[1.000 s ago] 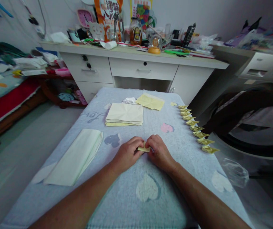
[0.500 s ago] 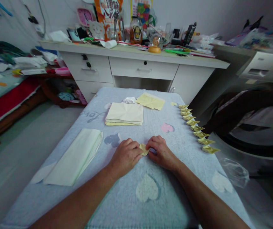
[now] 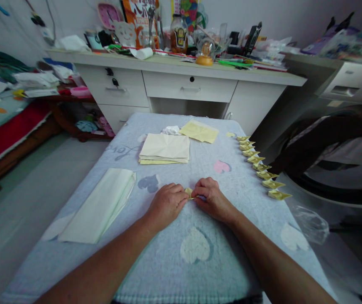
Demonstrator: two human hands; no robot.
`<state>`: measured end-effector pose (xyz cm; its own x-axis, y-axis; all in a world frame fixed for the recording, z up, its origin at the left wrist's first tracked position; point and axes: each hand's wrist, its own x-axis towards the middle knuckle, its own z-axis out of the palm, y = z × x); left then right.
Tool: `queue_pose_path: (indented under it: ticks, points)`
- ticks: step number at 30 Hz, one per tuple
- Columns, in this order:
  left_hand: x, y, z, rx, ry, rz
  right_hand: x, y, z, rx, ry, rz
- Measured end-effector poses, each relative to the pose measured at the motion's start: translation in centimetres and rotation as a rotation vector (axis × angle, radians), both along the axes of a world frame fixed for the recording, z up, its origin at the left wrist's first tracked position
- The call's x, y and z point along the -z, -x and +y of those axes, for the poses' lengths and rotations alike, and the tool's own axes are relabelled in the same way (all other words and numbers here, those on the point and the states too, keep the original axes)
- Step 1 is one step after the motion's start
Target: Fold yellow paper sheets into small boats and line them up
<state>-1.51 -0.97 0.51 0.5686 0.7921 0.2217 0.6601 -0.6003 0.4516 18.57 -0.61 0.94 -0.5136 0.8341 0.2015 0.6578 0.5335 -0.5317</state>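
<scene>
The left hand [image 3: 166,204] and the right hand [image 3: 213,200] are both grasping one small yellow piece [image 3: 188,192] of paper, pinched between their fingertips, at the middle of the surface [image 3: 155,278]. The left hand holds it by its left side, the right hand by its right side. The piece is already reduced to a compact form, so I judge that a good part of its folding is done. How many folds are left I cannot tell, because the fingers cover much of it.

Farther ahead of the hands lies the stack [image 3: 165,147] of sheets, cream on top and yellow at the bottom. Creases cross its top sheet, but it is spread flat. Behind it, to the right, some yellow sheets [image 3: 200,131] lie flat too, so all these seem not yet worked into a shape. Near them is a white tissue [image 3: 171,130], crumpled. To the left of the hands lies a pale bundle [image 3: 100,207], folded long; its use is not clear to me.

Along the right edge stands a row of yellow boats [image 3: 261,166], about nine. They look complete.
</scene>
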Motion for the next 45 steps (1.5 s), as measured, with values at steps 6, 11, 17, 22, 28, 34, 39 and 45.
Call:
queue_pose_path:
  ticks: [6, 11, 17, 22, 28, 34, 39, 45]
  points:
    - [-0.1, 0.0, 0.3, -0.028, 0.067, -0.086, 0.0, 0.0, 0.1, -0.007, 0.016, 0.006]
    - [-0.2, -0.1, 0.3, -0.022, 0.071, -0.074, 0.2, 0.5, 0.0, 0.002, 0.006, -0.015]
    - [-0.2, -0.1, 0.4, -0.067, 0.082, -0.097, 0.2, 1.2, 0.2, 0.013, -0.021, -0.074]
    - [-0.3, 0.2, 0.5, -0.127, 0.089, -0.098, -0.1, 0.6, 0.4, 0.051, 0.048, -0.027]
    - [-0.3, 0.2, 0.6, -0.146, 0.126, -0.082, 0.0, -0.3, 0.8, 0.104, 0.098, 0.009]
    - [-0.5, 0.0, 0.5, -0.177, 0.108, -0.054, 0.1, 0.4, 0.9, 0.212, 0.117, -0.055]
    - [-0.3, -0.2, 0.4, -0.253, 0.077, -0.005, -0.2, 0.9, 0.7, 0.273, 0.106, -0.115]
    - [-0.5, -0.4, 0.4, -0.308, 0.14, -0.007, -0.3, 1.0, 0.6, 0.299, 0.134, -0.139]
